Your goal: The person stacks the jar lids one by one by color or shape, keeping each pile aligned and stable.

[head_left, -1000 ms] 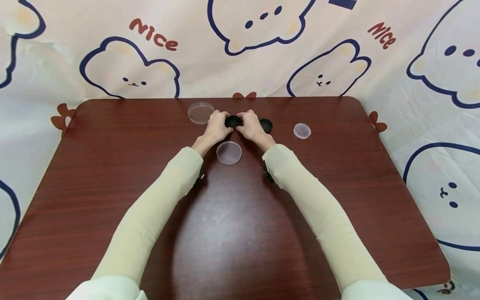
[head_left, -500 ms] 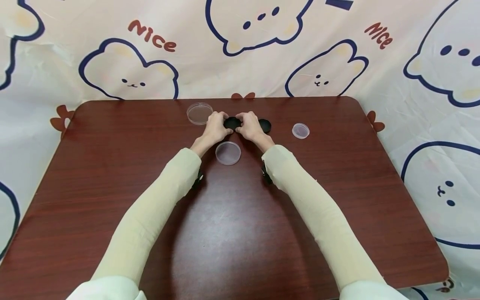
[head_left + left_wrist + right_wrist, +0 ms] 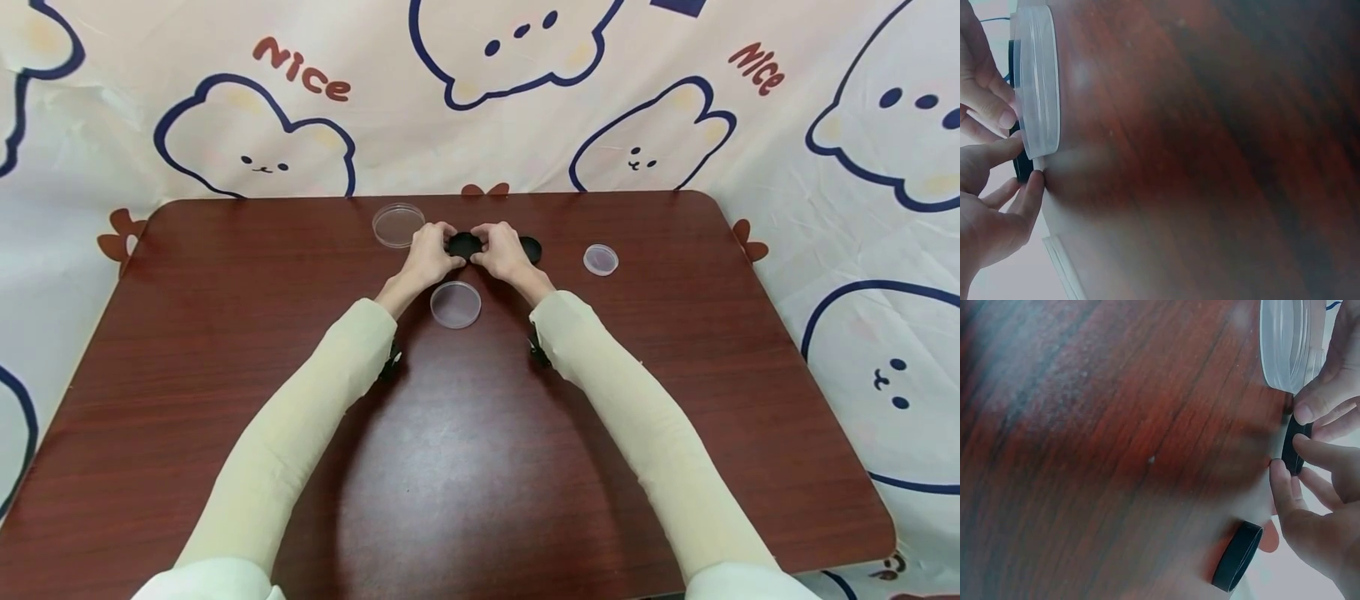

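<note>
A round, shallow black lid (image 3: 465, 246) is near the table's far edge, between both hands. My left hand (image 3: 429, 254) pinches its left side with thumb and fingers. On the opposite side, my right hand (image 3: 501, 252) grips the rim in the same way. The right wrist view shows the lid (image 3: 1294, 449) edge-on, with thumbs at its near side and fingertips around it. Just nearer than the hands sits a clear round dish (image 3: 456, 305), whose low wall (image 3: 1040, 81) covers part of the lid in the left wrist view.
Right of my right hand lies a second black lid (image 3: 532, 250), with a raised rim. A small clear round dish (image 3: 601, 260) is farther right. Behind my left hand stands a wider clear dish (image 3: 397, 226). A printed cloth (image 3: 420, 150) hangs beyond the brown table (image 3: 225, 333).
Both hands stay at the black lid with only slight finger movement. The head view has shifted a little, and the dishes and the second lid stay in place.
</note>
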Demonstrator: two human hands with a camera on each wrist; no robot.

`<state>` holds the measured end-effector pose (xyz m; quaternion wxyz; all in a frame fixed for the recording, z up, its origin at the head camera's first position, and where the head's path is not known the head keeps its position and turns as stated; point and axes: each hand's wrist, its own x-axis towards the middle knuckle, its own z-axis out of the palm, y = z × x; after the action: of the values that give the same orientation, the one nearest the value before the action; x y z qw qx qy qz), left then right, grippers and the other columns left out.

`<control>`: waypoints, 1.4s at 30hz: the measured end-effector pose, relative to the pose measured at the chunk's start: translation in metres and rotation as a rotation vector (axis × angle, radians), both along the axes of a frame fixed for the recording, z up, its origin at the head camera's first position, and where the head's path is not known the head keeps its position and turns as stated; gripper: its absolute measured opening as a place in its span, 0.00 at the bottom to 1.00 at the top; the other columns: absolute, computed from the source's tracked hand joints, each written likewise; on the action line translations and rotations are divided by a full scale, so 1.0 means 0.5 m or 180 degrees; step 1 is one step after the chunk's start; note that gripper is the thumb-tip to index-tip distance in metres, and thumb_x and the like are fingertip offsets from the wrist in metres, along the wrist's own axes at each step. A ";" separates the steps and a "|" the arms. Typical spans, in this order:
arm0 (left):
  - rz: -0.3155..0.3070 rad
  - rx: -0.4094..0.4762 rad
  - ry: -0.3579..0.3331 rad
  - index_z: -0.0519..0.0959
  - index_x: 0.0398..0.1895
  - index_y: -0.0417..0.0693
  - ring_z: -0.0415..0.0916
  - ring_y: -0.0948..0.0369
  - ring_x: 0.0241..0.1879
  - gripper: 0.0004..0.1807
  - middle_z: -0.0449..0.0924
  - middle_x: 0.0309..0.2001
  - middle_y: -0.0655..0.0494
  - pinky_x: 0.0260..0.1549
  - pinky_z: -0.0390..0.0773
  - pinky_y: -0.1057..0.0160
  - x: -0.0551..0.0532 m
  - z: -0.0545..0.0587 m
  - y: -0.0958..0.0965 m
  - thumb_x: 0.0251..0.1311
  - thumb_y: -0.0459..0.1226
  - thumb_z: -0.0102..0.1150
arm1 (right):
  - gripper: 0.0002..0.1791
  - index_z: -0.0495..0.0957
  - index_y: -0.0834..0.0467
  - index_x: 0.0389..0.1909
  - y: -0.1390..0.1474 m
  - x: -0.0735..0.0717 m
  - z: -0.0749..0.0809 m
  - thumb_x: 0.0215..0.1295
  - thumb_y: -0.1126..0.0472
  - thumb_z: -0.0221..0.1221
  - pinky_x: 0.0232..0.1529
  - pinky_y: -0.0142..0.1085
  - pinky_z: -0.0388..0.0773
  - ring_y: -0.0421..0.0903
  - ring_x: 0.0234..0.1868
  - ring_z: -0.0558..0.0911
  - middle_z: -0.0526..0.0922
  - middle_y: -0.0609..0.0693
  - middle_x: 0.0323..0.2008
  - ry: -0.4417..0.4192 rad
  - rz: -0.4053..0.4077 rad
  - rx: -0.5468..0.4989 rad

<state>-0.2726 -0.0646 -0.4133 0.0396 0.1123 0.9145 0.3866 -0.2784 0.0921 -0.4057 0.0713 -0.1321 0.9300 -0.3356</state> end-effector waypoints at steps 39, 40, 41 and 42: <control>-0.0210 0.0316 0.0173 0.74 0.56 0.31 0.78 0.52 0.44 0.28 0.72 0.48 0.40 0.42 0.78 0.63 0.118 0.034 0.001 0.50 0.29 0.70 | 0.25 0.76 0.63 0.58 0.033 0.116 0.046 0.57 0.70 0.66 0.49 0.38 0.74 0.49 0.45 0.79 0.75 0.59 0.51 0.0001 0.0068 -0.0349; -0.0220 0.0294 0.0204 0.74 0.56 0.31 0.77 0.52 0.44 0.28 0.72 0.48 0.40 0.43 0.77 0.63 0.122 0.034 0.001 0.50 0.29 0.70 | 0.25 0.76 0.63 0.58 0.034 0.121 0.046 0.57 0.70 0.66 0.49 0.38 0.74 0.49 0.45 0.78 0.74 0.59 0.51 -0.0008 0.0061 -0.0358; -0.0227 0.0283 0.0227 0.74 0.56 0.31 0.77 0.52 0.45 0.28 0.73 0.47 0.40 0.43 0.77 0.63 0.127 0.034 0.001 0.50 0.29 0.71 | 0.25 0.76 0.63 0.58 0.035 0.126 0.047 0.57 0.70 0.66 0.48 0.38 0.74 0.49 0.45 0.78 0.73 0.59 0.51 -0.0028 0.0048 -0.0374; -0.0230 0.0280 0.0257 0.74 0.55 0.31 0.76 0.51 0.45 0.28 0.73 0.47 0.40 0.43 0.77 0.62 0.132 0.035 0.001 0.50 0.29 0.71 | 0.25 0.76 0.63 0.58 0.036 0.131 0.047 0.57 0.70 0.66 0.48 0.38 0.74 0.48 0.44 0.78 0.73 0.58 0.51 -0.0044 0.0037 -0.0388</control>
<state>-0.2063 -0.0639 -0.3959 0.0117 0.1625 0.8928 0.4199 -0.2130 0.1099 -0.3822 0.0715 -0.1393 0.9065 -0.3920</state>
